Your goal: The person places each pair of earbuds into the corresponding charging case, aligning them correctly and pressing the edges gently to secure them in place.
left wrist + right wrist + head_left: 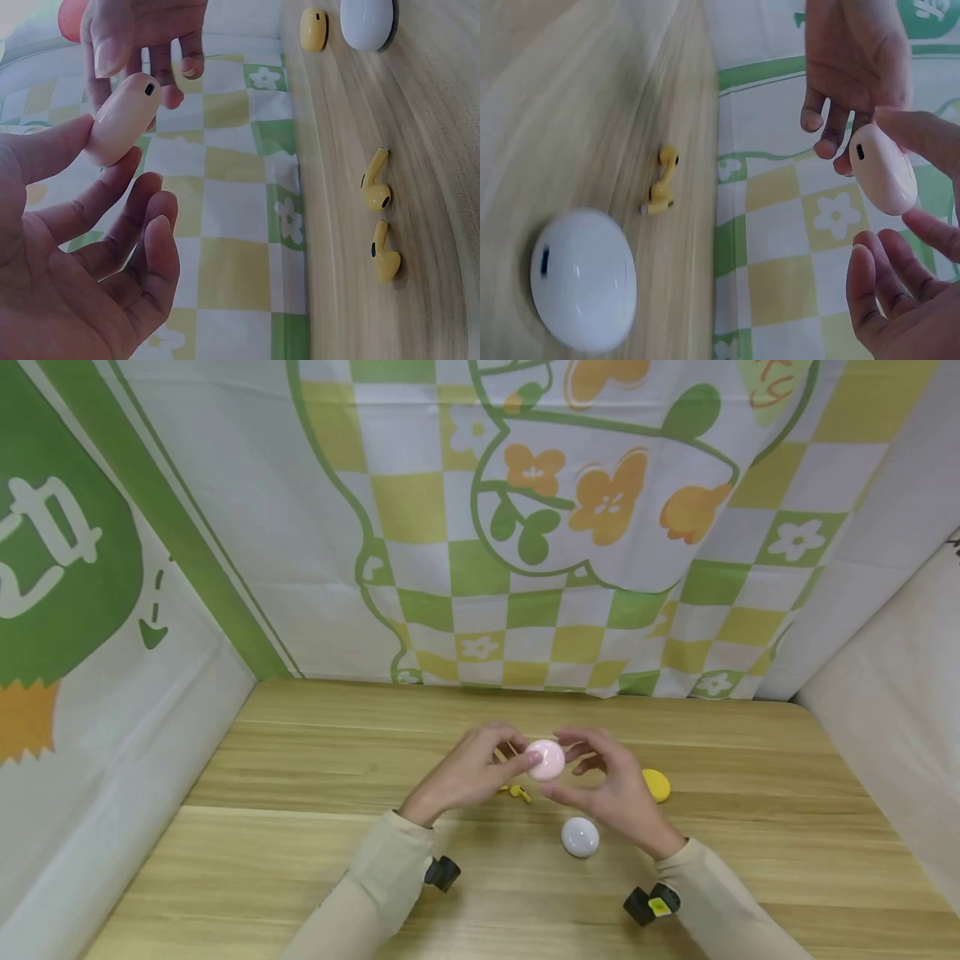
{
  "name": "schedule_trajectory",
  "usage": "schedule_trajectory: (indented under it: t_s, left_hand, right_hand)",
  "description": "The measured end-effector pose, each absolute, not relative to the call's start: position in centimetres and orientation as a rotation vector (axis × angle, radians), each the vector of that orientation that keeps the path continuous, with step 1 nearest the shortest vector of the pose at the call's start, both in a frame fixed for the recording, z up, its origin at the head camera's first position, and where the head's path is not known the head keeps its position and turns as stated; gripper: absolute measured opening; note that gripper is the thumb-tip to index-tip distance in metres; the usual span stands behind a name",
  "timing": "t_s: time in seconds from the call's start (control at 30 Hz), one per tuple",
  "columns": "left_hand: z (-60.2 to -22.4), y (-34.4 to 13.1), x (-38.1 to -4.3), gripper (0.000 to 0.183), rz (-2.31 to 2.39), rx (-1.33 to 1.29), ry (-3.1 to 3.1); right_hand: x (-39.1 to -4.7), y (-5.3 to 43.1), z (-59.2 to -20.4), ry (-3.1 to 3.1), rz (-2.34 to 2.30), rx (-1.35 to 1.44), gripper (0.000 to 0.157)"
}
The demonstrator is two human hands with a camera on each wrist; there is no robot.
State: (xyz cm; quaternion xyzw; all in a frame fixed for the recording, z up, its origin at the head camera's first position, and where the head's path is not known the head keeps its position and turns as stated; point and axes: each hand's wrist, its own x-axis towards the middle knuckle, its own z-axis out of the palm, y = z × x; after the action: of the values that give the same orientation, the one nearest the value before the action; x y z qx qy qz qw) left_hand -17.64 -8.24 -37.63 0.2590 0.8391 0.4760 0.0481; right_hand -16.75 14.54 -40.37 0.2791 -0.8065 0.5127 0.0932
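A glossy pale pink earbud case point(546, 760) with a small dark port is held above the table; its lid looks closed. My left hand point(468, 768) pinches it between thumb and fingertips, as the left wrist view shows from the side. Around its other side, my right hand point(618, 781) spreads thumb and fingers close to the case, the fingertips a little apart from it in the head view. Below the hands lie two yellow earbuds point(377, 191), partly hidden by the left hand in the head view.
A white earbud case point(580, 837) sits on the wooden table point(300, 860) nearer to me. Beyond the right wrist lies a yellow case point(657, 786), partly covered by that hand. A checked, flower-printed cloth point(480, 585) hangs along the table's back edge.
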Motion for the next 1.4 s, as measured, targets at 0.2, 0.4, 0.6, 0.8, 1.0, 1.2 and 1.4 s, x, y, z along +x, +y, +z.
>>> schedule_trajectory:
  t_s: [0.2, 0.4, 0.6, 0.8, 1.0, 1.2, 1.4]
  left_hand:
    - [-37.8, -8.3, -17.5, 0.024, 1.386, 0.769, 2.546]
    - [-38.2, -8.2, -17.6, 0.024, 1.349, 0.787, 2.528]
    - [-38.2, -8.1, -17.5, 0.024, 1.335, 0.797, 2.526]
    - [-38.2, -8.2, -17.5, 0.028, 1.333, 0.787, 2.545]
    - [-38.1, -9.1, -17.6, 0.029, 1.337, 0.685, 2.628]
    - [-38.2, -10.4, -17.6, 0.034, 1.255, 0.578, 2.839]
    - [-38.7, -11.7, -17.9, 0.033, 1.178, 0.520, 2.997]
  right_hand:
    - [-16.8, 14.3, -40.5, -2.329, 1.257, 0.979, 0.069]
    - [-16.8, 14.2, -40.5, -2.354, 1.146, 1.015, 0.062]
    - [-16.7, 14.3, -40.6, -2.355, 1.112, 1.034, 0.055]
    - [-16.6, 14.5, -40.5, -2.395, 1.084, 0.994, 0.053]
    - [-16.8, 15.5, -40.5, -2.419, 1.036, 0.971, 0.053]
    - [-16.6, 17.4, -40.9, -2.500, 0.953, 0.919, 0.055]
    - [-16.2, 19.5, -41.1, -2.649, 0.913, 0.848, 0.054]
